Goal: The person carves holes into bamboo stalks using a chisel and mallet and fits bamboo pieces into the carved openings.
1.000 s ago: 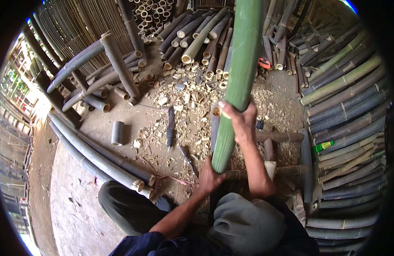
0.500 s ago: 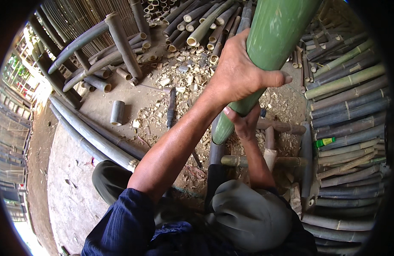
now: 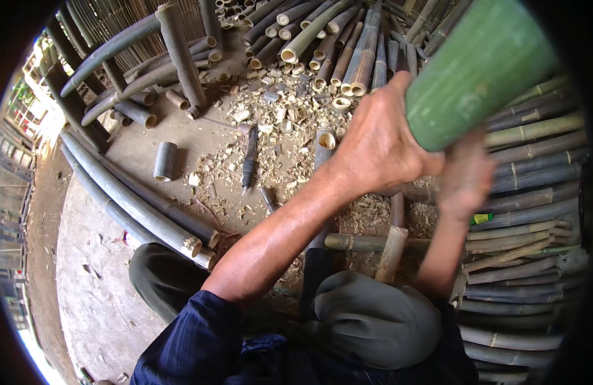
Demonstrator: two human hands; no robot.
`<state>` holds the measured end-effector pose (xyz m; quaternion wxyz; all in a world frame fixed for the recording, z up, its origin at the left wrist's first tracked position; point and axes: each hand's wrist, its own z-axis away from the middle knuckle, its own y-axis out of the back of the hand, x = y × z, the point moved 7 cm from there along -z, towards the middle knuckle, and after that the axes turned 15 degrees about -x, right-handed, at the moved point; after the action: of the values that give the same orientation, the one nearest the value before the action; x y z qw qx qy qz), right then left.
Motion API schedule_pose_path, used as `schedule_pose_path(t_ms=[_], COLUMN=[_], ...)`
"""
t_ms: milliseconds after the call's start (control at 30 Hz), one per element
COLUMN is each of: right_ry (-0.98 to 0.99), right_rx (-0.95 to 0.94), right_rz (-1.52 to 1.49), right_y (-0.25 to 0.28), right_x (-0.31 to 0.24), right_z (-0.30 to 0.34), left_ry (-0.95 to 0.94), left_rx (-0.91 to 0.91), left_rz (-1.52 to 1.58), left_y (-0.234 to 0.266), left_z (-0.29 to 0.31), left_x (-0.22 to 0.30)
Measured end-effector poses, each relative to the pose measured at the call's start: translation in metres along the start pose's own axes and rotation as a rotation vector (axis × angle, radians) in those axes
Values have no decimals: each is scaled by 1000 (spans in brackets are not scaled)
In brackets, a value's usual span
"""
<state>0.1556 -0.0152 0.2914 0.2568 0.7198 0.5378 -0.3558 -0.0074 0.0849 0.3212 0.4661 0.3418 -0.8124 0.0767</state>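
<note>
A thick green bamboo pole (image 3: 479, 70) is held up at the upper right, tilted, its top running out of view. My left hand (image 3: 389, 138) is closed round its near side, close to the lower end. My right hand (image 3: 466, 176) is at that lower end, partly behind the pole; motion smears its fingers, so its grip does not show. Below and left of the pole stands a grey bamboo post (image 3: 324, 147) with a hollow top. A dark-handled tool (image 3: 249, 160) lies among the pale chips left of it, its handle wrapped in black.
Grey bamboo poles (image 3: 533, 167) are stacked along the right, with a green bottle (image 3: 481, 219) against them. More cut poles (image 3: 357, 58) lie at the back. A bamboo frame (image 3: 181, 61) stands at the left. A short bamboo piece (image 3: 165, 161) rests on the floor.
The green bamboo pole has moved up and to the right, away from the grey post, whose hollow top now shows. Both hands have moved the same way.
</note>
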Motion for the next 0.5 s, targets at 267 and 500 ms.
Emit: schedule_pose_path(t_ms=[267, 500], right_ry=[141, -126], right_rx=[164, 204], right_rz=[105, 314], right_y=[13, 21], right_x=[-124, -83], right_z=[-65, 7], left_ry=[101, -48], left_rx=[-38, 51], left_rz=[-119, -10], left_y=[-22, -28], left_z=[5, 9], left_x=[0, 7])
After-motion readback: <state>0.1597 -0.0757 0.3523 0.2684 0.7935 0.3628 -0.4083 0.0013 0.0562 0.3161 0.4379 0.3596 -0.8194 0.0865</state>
